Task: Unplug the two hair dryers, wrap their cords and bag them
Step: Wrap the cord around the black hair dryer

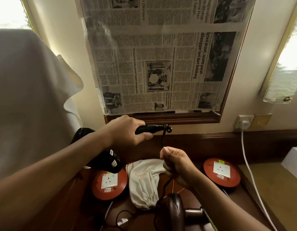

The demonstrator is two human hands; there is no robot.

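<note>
Left hand [127, 130]: fingers curled round black hair dryer [109, 161] handle, raised over worktop [191, 144].
Right hand [176, 164]: fingers pinching its cord [163, 139].
Advice: keep cord taut, wrap snug even turns.

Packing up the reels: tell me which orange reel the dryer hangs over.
The left reel: the black dryer overlaps it. The right reel is uncovered.

Dryer body [109, 161] partly behind left forearm; cord [158, 212] end off bottom edge.
</note>
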